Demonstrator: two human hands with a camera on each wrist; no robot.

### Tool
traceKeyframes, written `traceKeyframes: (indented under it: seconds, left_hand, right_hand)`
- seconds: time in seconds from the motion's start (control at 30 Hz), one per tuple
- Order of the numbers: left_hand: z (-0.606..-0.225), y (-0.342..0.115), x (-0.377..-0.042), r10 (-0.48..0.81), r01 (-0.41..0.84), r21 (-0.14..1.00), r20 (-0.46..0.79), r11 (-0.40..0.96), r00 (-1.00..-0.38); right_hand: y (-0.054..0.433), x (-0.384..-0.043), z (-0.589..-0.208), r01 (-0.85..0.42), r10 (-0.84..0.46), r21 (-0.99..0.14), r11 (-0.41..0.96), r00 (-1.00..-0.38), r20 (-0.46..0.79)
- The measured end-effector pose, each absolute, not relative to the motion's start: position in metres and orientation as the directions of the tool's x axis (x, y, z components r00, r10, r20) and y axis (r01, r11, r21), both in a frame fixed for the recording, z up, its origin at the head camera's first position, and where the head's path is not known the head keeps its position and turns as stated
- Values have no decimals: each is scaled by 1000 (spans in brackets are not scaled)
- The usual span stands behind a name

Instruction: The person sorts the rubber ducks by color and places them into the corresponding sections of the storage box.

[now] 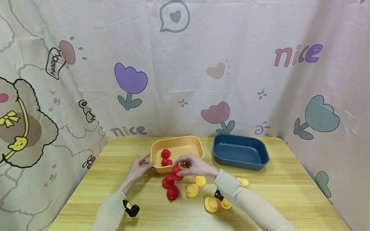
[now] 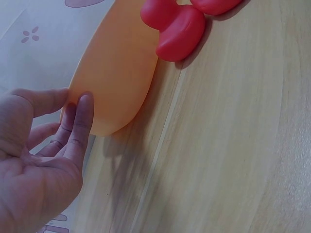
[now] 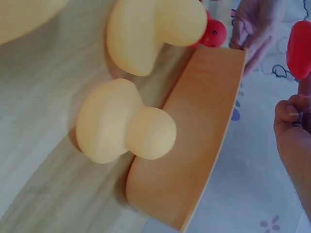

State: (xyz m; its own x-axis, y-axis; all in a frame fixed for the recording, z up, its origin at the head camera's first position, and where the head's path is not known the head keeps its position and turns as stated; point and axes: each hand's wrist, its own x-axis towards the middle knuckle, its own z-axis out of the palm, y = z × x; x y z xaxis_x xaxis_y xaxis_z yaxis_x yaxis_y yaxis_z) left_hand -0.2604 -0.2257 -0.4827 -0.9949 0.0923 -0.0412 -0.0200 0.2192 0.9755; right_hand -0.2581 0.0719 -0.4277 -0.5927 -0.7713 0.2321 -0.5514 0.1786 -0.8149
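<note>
Head view only: the blue bin (image 1: pixel 241 154), beyond the right hand (image 1: pixel 197 166) and to its right; also two red ducks (image 1: pixel 165 154) inside the orange bin (image 1: pixel 186 149), left of that hand.
Left wrist view: clearest on the left hand (image 1: pixel 138 170), its thumb and fingers set against the orange bin at the rim and outer wall.
Right wrist view: a gap between the held duck (image 1: pixel 175 173) and the rim, where the head view has them overlapping.
Right hand: partly closed, thumb and fingers pinching the held duck.
Left hand: lightly bent, gripping the orange bin's near left corner.
Held duck: at the right hand's fingertips, by the near rim; whether it is over the bin's inside, I cannot tell.
Loose ducks: two more red ones (image 1: pixel 172 193) on the surface (image 1: pixel 289 183), left of the right hand and nearer the person; yellow ducks (image 1: pixel 192 190) lie on the near side of that hand, some beside its sleeve (image 1: pixel 245 195).
Look: held duck plain red, smooth and rounded, partly covered by fingers.
</note>
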Motion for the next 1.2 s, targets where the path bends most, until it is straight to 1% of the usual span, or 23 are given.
traceKeyframes:
  seconds: [0.2,0.33,0.53,0.7,0.9,1.2]
  left_hand:
    - [-481,-225,-259,94,-14,975,-36,222,-995]
    - [-481,-224,-259,98,-13,976,-35,218,-995]
    - [-480,-224,-259,94,-22,977,-44,214,-995]
    - [-480,-224,-260,87,-35,976,-54,214,-995]
    - [-480,-224,-260,84,-36,975,-55,220,-995]
    - [-482,-225,-260,84,-38,976,-57,213,-995]
  right_hand:
    - [70,-269,-424,-571,-735,-806,154,-611,293]
    - [69,-276,-421,-583,-704,-795,171,-637,316]
    - [69,-287,-414,-525,-638,-820,228,-717,282]
    - [67,-298,-410,-512,-603,-817,263,-749,275]
    - [66,-309,-409,-462,-558,-826,321,-797,229]
    - [61,-325,-415,-421,-517,-830,364,-833,196]
